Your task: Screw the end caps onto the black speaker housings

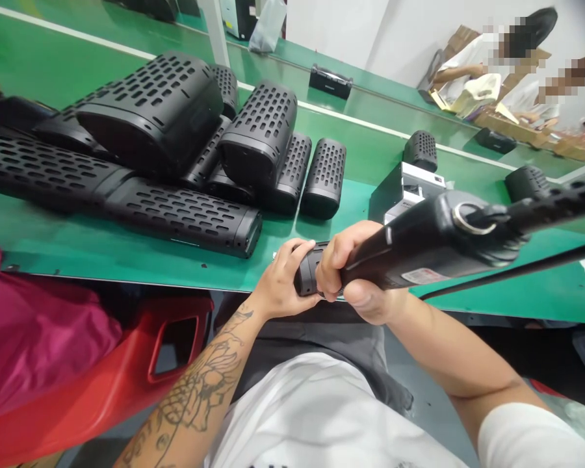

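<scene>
My right hand [361,273] is wrapped round a black electric screwdriver [414,244] with a metal ring and a coiled cable at its upper end. Its tip is hidden behind my fingers. Below it, my left hand [290,276] grips the end of a black perforated housing [309,272], which looks like a speaker shell, at the front edge of the green bench. Most of that housing is covered by both hands and the screwdriver. Just beyond stands a similar perforated housing [325,179], apart from my hands.
Several more perforated housings [151,110] are piled at left on the green bench [209,270]. A metal-and-black box [404,188] stands behind the screwdriver. A black cord [517,266] crosses at right. A red chair [102,396] and a person's magenta sleeve [39,331] are at left.
</scene>
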Demonstrator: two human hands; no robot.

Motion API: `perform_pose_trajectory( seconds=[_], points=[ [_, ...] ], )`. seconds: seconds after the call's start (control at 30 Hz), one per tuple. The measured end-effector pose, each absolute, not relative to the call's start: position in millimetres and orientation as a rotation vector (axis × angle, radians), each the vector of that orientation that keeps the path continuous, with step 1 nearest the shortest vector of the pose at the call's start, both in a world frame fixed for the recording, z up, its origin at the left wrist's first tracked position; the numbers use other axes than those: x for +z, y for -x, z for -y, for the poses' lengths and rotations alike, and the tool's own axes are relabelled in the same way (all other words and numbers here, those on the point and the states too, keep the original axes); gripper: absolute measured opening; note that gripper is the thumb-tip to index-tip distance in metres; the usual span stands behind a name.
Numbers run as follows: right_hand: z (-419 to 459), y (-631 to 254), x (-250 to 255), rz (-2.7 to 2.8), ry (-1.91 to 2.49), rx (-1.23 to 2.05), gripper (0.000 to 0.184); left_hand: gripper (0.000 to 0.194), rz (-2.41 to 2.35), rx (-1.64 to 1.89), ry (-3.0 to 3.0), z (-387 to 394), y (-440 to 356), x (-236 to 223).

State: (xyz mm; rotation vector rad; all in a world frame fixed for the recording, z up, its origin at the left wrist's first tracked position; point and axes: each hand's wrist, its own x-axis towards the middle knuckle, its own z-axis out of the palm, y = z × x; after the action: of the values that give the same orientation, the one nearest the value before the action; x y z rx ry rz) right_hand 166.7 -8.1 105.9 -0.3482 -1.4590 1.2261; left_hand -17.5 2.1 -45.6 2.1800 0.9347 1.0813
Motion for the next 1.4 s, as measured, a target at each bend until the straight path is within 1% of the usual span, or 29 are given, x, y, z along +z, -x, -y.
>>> perform_pose_trajectory(
  seconds=[0.07, 0.17, 0.27, 0.33, 0.37, 0.47, 0.6, 0.77, 0.87, 0.93, 1.13, 1.23, 1.3, 1.4],
  points=[
    [7.2, -167.4, 104.9, 1.459, 0.342, 1.214, 0.041, 0.128, -0.916, 1.086, -2.188, -2.9, 16.8, -44.8],
    [6.8, -170.5, 103.3, 1.488, 0.271, 1.18, 0.032, 0.123, -0.837, 1.159, -2.224, -5.3, 15.7, -47.6],
    [7.6, -173.6, 101.1, 1.508, 0.234, 1.156, 0.036, 0.116, -0.825, 1.192, -2.231, -6.6, 14.3, -52.6],
    [8.5, -174.6, 100.5, 1.499, 0.292, 1.131, 0.033, 0.113, -0.827, 1.195, -2.234, -6.7, 13.3, -54.9],
    [9.0, -174.7, 100.7, 1.495, 0.329, 1.121, 0.032, 0.113, -0.829, 1.195, -2.237, -6.6, 12.8, -55.5],
    [10.2, -173.5, 103.2, 1.5, 0.377, 1.122, 0.037, 0.116, -0.849, 1.177, -2.242, -6.7, 11.7, -55.3],
    [12.3, -170.3, 106.6, 1.486, 0.359, 1.13, 0.032, 0.118, -0.867, 1.157, -2.242, -7.8, 10.4, -54.9],
    [10.6, -167.3, 107.5, 1.452, 0.428, 1.156, 0.041, 0.117, -0.867, 1.164, -2.266, -9.3, 10.2, -56.0],
    [9.4, -166.5, 105.9, 1.41, 0.349, 1.124, 0.033, 0.119, -0.879, 1.129, -2.266, -9.8, 11.2, -55.8],
    [10.3, -166.1, 104.7, 1.413, 0.344, 1.117, 0.031, 0.119, -0.871, 1.127, -2.274, -9.9, 11.9, -55.9],
    [13.9, -166.1, 106.0, 1.455, 0.373, 1.152, 0.036, 0.119, -0.869, 1.138, -2.256, -9.4, 9.2, -58.2],
    [13.4, -165.6, 103.4, 1.459, 0.421, 1.191, 0.046, 0.118, -0.879, 1.127, -2.239, -12.4, 8.8, -59.0],
    [14.1, -163.4, 100.0, 1.431, 0.474, 1.177, 0.049, 0.119, -0.879, 1.119, -2.248, -14.8, 11.0, -58.3],
    [18.4, -163.1, 101.2, 1.414, 0.497, 1.134, 0.042, 0.12, -0.9, 1.14, -2.282, -8.3, 12.8, -54.4]
  ],
)
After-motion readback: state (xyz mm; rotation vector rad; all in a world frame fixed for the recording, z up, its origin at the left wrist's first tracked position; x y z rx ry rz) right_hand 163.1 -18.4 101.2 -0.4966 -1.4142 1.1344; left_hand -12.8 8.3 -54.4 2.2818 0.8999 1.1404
